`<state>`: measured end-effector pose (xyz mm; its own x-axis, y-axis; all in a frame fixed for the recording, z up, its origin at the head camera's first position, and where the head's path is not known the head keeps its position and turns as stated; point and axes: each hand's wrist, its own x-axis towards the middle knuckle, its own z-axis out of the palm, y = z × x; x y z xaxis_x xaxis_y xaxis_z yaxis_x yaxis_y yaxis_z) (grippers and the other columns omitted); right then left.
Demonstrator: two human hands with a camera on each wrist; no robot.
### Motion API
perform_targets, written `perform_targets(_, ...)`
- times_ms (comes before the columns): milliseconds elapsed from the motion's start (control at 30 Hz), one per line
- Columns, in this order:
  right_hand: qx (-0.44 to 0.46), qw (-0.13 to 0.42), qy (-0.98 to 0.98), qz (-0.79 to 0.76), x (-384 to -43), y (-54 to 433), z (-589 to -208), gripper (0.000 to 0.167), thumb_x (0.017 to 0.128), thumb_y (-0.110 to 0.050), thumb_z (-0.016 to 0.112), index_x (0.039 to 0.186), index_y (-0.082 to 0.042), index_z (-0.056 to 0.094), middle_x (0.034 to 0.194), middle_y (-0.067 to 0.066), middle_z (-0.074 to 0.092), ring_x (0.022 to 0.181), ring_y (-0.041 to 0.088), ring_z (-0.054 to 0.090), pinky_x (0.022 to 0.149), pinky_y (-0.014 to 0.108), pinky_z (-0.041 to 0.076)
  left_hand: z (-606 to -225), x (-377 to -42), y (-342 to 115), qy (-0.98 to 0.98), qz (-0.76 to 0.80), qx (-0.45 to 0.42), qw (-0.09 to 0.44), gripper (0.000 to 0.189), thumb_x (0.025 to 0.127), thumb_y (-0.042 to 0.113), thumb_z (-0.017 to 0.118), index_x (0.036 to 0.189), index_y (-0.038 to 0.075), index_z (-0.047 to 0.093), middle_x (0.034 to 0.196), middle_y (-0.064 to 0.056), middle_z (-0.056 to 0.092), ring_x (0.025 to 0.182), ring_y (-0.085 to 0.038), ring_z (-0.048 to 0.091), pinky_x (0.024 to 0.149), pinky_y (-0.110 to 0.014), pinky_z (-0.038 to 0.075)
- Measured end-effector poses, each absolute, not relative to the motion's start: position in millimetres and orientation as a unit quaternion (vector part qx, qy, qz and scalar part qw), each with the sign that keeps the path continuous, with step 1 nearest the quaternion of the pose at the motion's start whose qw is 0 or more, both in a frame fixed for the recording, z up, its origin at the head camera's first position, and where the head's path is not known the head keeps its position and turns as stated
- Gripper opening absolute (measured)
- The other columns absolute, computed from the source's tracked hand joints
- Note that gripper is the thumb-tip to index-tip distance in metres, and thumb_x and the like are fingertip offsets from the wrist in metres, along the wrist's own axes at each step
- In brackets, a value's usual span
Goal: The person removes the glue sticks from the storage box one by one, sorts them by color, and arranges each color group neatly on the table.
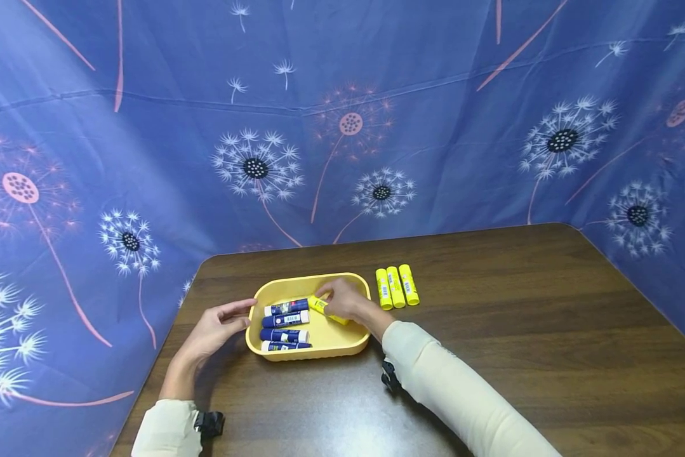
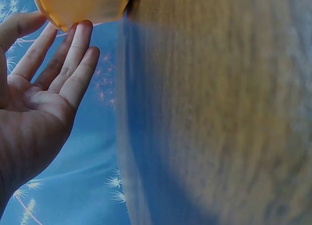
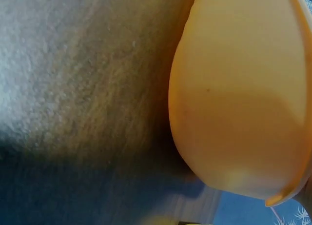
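A yellow oblong tray (image 1: 313, 352) stands on the table. Several dark blue glue sticks with white ends lie side by side in its left part, among them a blue glue stick (image 1: 285, 319). My right hand (image 1: 348, 298) reaches over the tray's right end and pinches a yellow glue stick (image 1: 319, 304), its far end partly hidden under the fingers. At the tray's left end, the fairly straight fingers and thumb of my left hand (image 1: 213, 330) touch the rim and outer wall, also seen in the left wrist view. The right wrist view mostly shows the tray wall (image 3: 239, 88).
Three yellow glue sticks (image 1: 396, 287) lie in a row on the brown wooden table (image 1: 519, 317), right of the tray. A blue cloth (image 1: 433, 127) with dandelion prints hangs behind and beside the table. The table's left edge runs close to my left arm.
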<state>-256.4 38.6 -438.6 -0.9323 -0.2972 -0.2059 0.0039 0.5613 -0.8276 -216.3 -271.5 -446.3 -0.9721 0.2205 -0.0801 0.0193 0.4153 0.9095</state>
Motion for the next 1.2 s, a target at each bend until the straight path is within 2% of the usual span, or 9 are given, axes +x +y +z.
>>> perform_targets(233,-0.079,0.156,0.866,-0.468,-252,36,-440,0.048,0.078,0.012,0.069,0.123,-0.004,0.074,0.096,0.009,0.065,0.086,0.017,0.057,0.064,0.021,0.046,-450,-214,-273,0.835,0.537,0.064,0.100,0.048,0.098,0.009,0.068,0.144,0.001,0.059,0.142,-0.026,0.062,0.114,-0.007,0.066,0.092,-0.014,0.051)
perform_targets(500,-0.102,0.138,0.867,-0.468,-248,35,-429,0.047,0.083,0.010,0.069,0.128,-0.004,0.072,0.098,0.012,0.063,0.085,0.018,0.055,0.058,0.022,0.044,-450,-213,-275,0.837,0.534,0.067,0.094,0.048,0.098,0.009,0.067,0.145,0.000,0.058,0.143,-0.026,0.061,0.118,-0.009,0.066,0.091,-0.014,0.051)
perform_targets(833,-0.086,0.125,0.845,-0.513,-252,52,-404,0.044,0.088,0.002,0.071,0.130,-0.012,0.071,0.105,0.009,0.064,0.095,0.020,0.057,0.070,0.025,0.048,-451,-213,-273,0.833,0.542,0.072,0.089,0.048,0.098,0.008,0.068,0.144,-0.001,0.058,0.142,-0.027,0.061,0.115,-0.007,0.066,0.091,-0.014,0.052)
perform_targets(1000,-0.063,0.108,0.820,-0.558,-258,68,-396,0.045,0.088,0.003,0.072,0.131,-0.010,0.070,0.112,0.012,0.066,0.102,0.022,0.061,0.076,0.026,0.054,-449,-213,-275,0.835,0.538,0.070,0.093,0.048,0.098,0.010,0.068,0.145,0.000,0.058,0.143,-0.025,0.061,0.118,-0.008,0.065,0.092,-0.013,0.051)
perform_targets(1200,-0.018,0.083,0.792,-0.605,-263,100,-378,0.049,0.091,0.003,0.070,0.138,-0.009,0.065,0.115,0.013,0.060,0.103,0.022,0.058,0.075,0.025,0.056,-446,-215,-274,0.836,0.536,0.071,0.094,0.048,0.098,0.011,0.069,0.144,0.001,0.059,0.143,-0.025,0.062,0.121,-0.012,0.065,0.093,-0.013,0.050)
